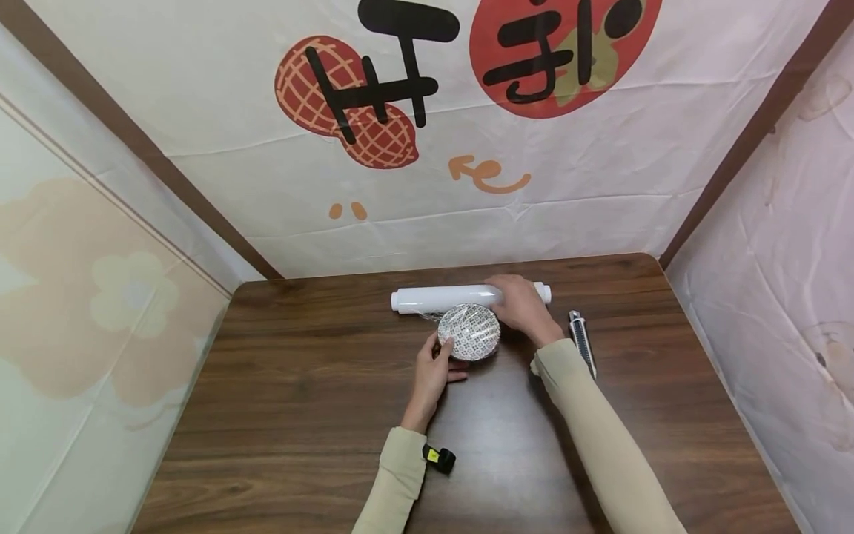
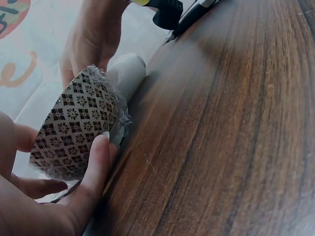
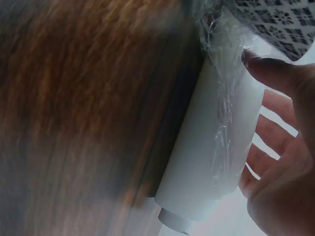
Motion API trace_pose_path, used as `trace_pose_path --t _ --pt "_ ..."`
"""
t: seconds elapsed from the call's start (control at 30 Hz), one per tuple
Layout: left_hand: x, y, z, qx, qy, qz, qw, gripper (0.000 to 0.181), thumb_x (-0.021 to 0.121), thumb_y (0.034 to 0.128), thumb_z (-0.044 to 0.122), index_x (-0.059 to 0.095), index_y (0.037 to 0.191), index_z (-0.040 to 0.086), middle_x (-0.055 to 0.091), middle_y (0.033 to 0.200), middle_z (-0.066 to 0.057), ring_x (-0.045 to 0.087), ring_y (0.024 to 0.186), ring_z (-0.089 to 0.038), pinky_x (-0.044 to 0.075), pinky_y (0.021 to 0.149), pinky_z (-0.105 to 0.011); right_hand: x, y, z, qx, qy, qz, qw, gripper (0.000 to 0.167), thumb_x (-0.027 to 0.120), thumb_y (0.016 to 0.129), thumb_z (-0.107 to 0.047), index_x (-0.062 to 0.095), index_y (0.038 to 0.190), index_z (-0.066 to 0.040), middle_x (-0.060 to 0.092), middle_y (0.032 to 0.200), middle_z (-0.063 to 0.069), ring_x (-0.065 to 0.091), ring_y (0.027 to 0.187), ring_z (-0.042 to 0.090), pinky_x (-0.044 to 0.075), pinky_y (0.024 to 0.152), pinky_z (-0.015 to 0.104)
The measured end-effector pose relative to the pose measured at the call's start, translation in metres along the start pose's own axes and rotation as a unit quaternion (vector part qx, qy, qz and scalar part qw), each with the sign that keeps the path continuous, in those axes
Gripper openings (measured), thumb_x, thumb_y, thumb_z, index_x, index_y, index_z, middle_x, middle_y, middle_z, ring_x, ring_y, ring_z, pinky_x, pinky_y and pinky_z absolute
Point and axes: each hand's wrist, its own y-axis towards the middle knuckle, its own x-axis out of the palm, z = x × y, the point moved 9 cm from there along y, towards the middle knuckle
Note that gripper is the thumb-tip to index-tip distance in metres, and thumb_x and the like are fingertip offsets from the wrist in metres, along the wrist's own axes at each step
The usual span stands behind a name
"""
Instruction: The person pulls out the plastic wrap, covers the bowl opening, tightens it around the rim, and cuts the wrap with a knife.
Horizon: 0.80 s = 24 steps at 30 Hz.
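A bowl with a dark diamond-and-flower pattern has clear cling film over it; the film bunches along one side in the left wrist view. My left hand holds this bowl, thumb on one side and fingers on the other. Behind it lies a white roll of cling film, and a crumpled strip of film runs from the roll up to the bowl in the right wrist view. My right hand grips the roll near its right end, fingers behind and thumb in front, close to the bowl.
A utility knife lies on the brown wooden table, right of the roll and near my right sleeve. A printed cloth wall rises just behind the table's far edge. Cloth panels stand at both sides.
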Motion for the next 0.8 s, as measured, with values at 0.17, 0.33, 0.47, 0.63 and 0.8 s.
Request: trace_pose_path --t 0.17,0.33,0.47,0.63,0.8 --pt "-0.002 0.001 0.003 0.007 -0.007 0.003 1.0000 0.051 0.052 0.1103 0.021 0.043 0.157 0.004 0.060 0.131 -0.026 0.074 0.078 -0.023 0.066 0.068 -0.034 0.000 -0.003 -0.001 0.009 -0.012 0.002 0.9999 0.047 0.079 0.092 -0.017 0.068 0.137 -0.010 0.068 0.142 0.013 0.059 0.132 0.039 0.044 0.110 0.057" --pt "-0.007 0.000 0.005 0.008 0.004 -0.004 1.0000 0.048 0.052 0.1102 0.020 0.047 0.154 0.002 0.063 0.127 -0.024 0.072 0.076 -0.016 0.066 0.071 -0.034 0.000 -0.011 -0.003 0.024 -0.005 0.007 0.9997 0.046 0.081 0.090 -0.016 0.070 0.134 -0.011 0.069 0.141 0.010 0.060 0.126 0.035 0.043 0.103 0.053" --pt "-0.015 -0.002 0.006 0.004 0.016 -0.004 0.9999 0.049 0.051 0.1102 0.020 0.046 0.155 0.000 0.065 0.126 -0.026 0.072 0.075 -0.014 0.066 0.073 -0.036 0.000 -0.019 -0.006 0.040 0.005 0.010 0.9991 0.045 0.084 0.089 -0.019 0.071 0.132 -0.012 0.071 0.137 0.010 0.061 0.120 0.034 0.042 0.098 0.051" --pt "-0.024 -0.003 0.006 -0.002 0.033 -0.005 0.9994 0.052 0.053 0.1094 0.021 0.044 0.157 0.001 0.066 0.128 -0.027 0.071 0.076 -0.013 0.066 0.074 -0.036 -0.001 -0.030 -0.010 0.063 0.013 0.020 0.9978 0.042 0.084 0.088 -0.021 0.073 0.128 -0.012 0.075 0.130 0.009 0.063 0.112 0.034 0.042 0.091 0.050" --pt "-0.031 -0.003 0.007 0.000 0.043 -0.009 0.9990 0.051 0.055 0.1085 0.021 0.048 0.155 0.001 0.069 0.123 -0.025 0.071 0.077 -0.012 0.065 0.071 -0.033 -0.004 -0.040 -0.017 0.082 0.007 0.016 0.9964 0.038 0.085 0.087 -0.024 0.076 0.121 -0.012 0.079 0.117 0.010 0.067 0.104 0.035 0.044 0.081 0.049"
